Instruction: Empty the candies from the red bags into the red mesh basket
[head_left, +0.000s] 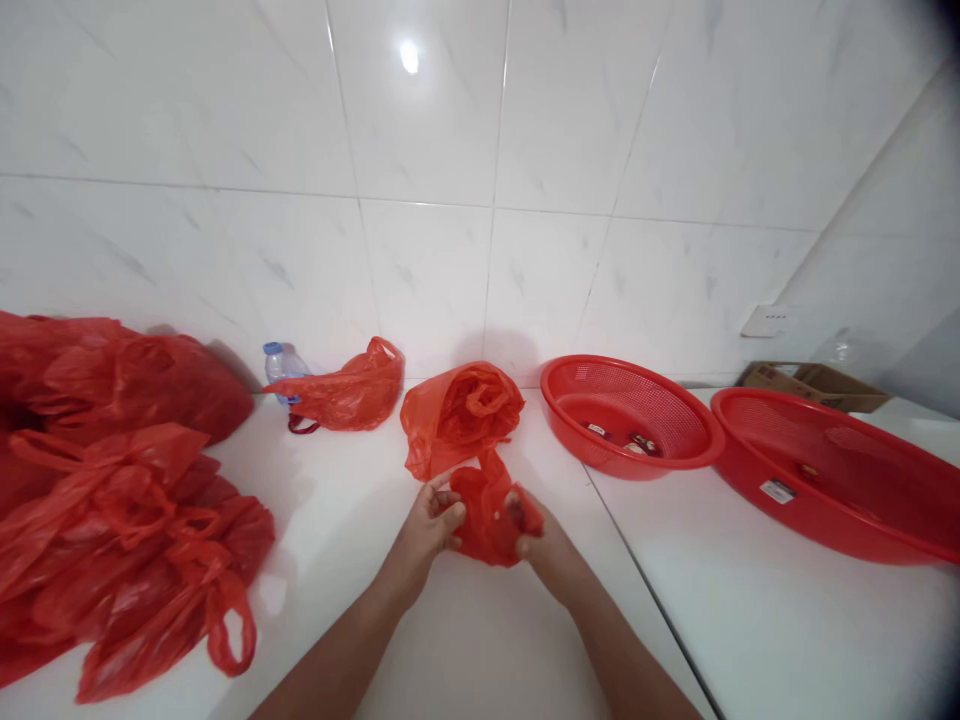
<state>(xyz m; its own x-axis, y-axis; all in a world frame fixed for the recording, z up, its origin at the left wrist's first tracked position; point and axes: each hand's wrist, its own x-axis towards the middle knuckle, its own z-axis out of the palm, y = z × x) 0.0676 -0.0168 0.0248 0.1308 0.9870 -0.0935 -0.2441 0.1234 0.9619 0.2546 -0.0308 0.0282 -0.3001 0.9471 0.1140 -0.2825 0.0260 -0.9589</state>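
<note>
Between my two hands is a small, crumpled red plastic bag (486, 520), held just above the white table. My left hand (431, 525) has its thumb and curled fingers closed at the bag's left side. On the other side my right hand (544, 545) grips a bunched part of it, where something small and dark shows; I cannot make out what it is. Right behind the bag lies a larger, rolled-up bundle of red plastic bags (457, 415).
Red bags (135, 520) are heaped at the left. Near the wall are a plastic bottle (277, 365) and another red bag (349, 390). A red colander (637, 460) with small items, a large red basin (817, 510) and a cardboard box (847, 385) stand at the right.
</note>
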